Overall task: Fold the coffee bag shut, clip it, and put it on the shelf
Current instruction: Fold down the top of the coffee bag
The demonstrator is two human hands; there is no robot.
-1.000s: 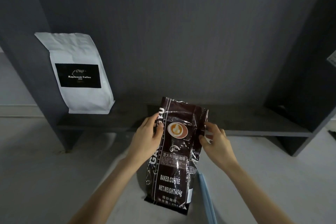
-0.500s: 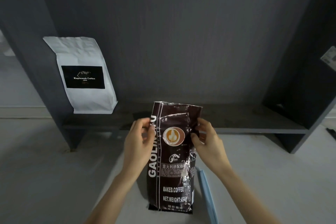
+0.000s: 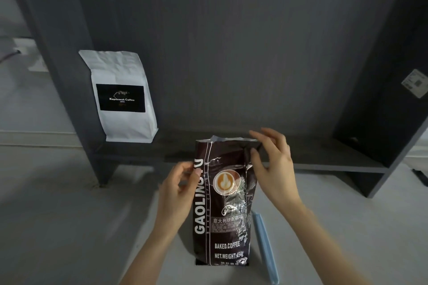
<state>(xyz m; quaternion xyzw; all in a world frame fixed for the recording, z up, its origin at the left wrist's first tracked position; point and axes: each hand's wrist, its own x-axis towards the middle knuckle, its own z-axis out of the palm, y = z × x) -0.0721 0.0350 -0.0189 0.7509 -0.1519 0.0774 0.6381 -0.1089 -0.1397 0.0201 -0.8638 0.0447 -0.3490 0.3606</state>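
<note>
Looking down through the head camera, you have the dark brown coffee bag (image 3: pixel 222 201) standing upright on the pale counter (image 3: pixel 58 227) directly in front of you, its printed face toward you with a latte-art emblem and white lettering running up its left side. Your left hand (image 3: pixel 178 194) grips the bag's left edge about a third of the way down from the top, thumb on the front and fingers curled behind it. Your right hand (image 3: pixel 272 166) pinches the bag's top right corner, thumb pressed against the front just under the rim and index finger laid along the top edge, while the other fingers are spread loose and touch nothing. The bag's mouth is not yet folded: the top edge stands straight and a sliver of silvery lining shows at the rim. A long, pale blue clip (image 3: pixel 265 250) lies flat on the counter just beside the bag's lower right side, apart from both hands, running lengthwise toward you. Behind the bag, the dark grey shelf (image 3: pixel 324 159) runs across the frame at about the height of the bag's top, framed by dark upright panels on the left and right. A white coffee bag (image 3: pixel 122 97) with a black label stands upright at the shelf's left end, well apart from the brown one. A small white sticker (image 3: pixel 415 85) sits on the right upright panel.
</note>
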